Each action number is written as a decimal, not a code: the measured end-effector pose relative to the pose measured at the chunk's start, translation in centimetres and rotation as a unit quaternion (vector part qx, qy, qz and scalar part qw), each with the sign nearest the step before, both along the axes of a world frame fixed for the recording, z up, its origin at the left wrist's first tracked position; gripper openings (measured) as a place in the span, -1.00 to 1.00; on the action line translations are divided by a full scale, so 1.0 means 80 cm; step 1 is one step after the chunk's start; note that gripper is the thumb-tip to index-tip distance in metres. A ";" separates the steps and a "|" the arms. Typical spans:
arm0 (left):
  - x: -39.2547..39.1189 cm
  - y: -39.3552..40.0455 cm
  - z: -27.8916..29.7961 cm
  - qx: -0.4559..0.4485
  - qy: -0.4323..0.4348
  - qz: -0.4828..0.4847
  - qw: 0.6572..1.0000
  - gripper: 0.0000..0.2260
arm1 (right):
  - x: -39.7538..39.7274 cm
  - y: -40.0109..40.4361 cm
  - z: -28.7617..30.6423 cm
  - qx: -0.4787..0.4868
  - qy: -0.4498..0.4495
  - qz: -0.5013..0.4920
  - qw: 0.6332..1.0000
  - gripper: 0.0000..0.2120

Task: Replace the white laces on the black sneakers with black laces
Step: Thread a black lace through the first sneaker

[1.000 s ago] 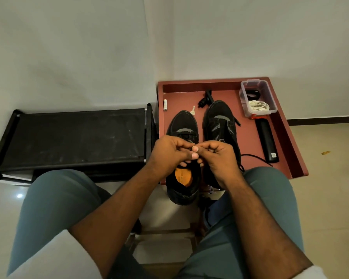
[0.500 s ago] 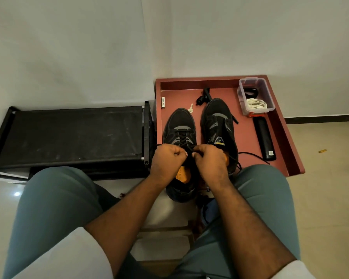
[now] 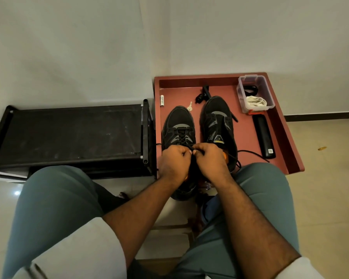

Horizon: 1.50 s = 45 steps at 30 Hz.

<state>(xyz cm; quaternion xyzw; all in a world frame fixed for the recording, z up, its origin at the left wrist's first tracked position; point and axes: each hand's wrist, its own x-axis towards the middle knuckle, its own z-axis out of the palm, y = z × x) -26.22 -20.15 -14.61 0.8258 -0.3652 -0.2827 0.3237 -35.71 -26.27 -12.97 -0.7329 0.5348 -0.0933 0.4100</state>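
Left hand [image 3: 174, 162] and right hand [image 3: 209, 160] grip — both pinching black lace [image 3: 191, 151], over left sneaker's [image 3: 178, 125] tongue

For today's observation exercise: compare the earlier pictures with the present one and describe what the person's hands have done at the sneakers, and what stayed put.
Both hands dropped from mid-air onto the left sneaker. The left hand and right hand, fingers curled, now pinch the black lace at its tongue, knuckles nearly touching. The right sneaker, the clear box with white laces, and the red tray stayed in place.
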 end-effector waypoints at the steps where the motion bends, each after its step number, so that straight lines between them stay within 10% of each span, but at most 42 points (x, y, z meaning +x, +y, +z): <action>1: 0.002 -0.001 0.000 0.011 -0.009 -0.012 1.000 -0.82 | 0.000 -0.002 0.000 0.011 -0.002 -0.006 1.000 -0.76; 20: 0.023 0.001 0.021 0.089 -0.146 -0.149 0.974 -0.84 | 0.011 -0.010 0.005 -0.001 0.069 0.021 0.997 -0.90; 29: 0.044 -0.002 0.030 0.104 -0.215 -0.209 0.948 -0.81 | -0.091 -0.052 0.035 -0.115 0.145 -0.170 0.968 -0.83; 39: 0.061 -0.030 0.028 0.064 -0.283 -0.344 0.893 -0.74 | -0.002 0.002 0.026 -0.087 0.109 0.140 0.980 -0.66; 45: 0.068 -0.029 0.020 0.095 -0.269 -0.368 0.885 -0.66 | -0.023 -0.019 0.021 -0.087 0.097 0.030 0.991 -0.80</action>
